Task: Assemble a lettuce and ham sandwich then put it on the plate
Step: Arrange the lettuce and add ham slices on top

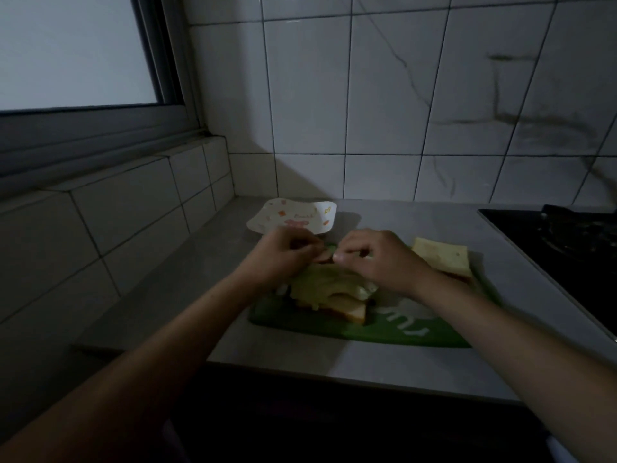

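- Green plastic cutting board, rectangular with rounded corners, flat on grey matte worktop; white lettering on its near right part, blurred and half hidden, unreadable.
- Lettuce, pale green and crinkled, heaped just below both sets of fingers, on top of one bread slice with a tan crust edge.
- Second bread slice, square and pale yellow, lying apart on the board's far right corner, to the right of the right hand's fingers and behind that wrist.
- Two bread slices counted; ham not clearly made out, only a dark reddish scrap between the two hands, too dim to name.
- Left hand, fingers curled inward and pinched together at the far edge of the lettuce; whatever sits in the pinch too blurred to tell.
- Right hand, fingers likewise curled and nearly closed, tips almost meeting the left hand's; contents of the grip not discernible.
- White plate, squarish with wavy upturned rim, just beyond the left fingers; printed with small orange, red and yellow motifs and a short cursive word too small to read.
- Black glossy hob well to the right of the right fingers.
- Glazed white wall tiles with dark veining behind, one frosted window at far left.
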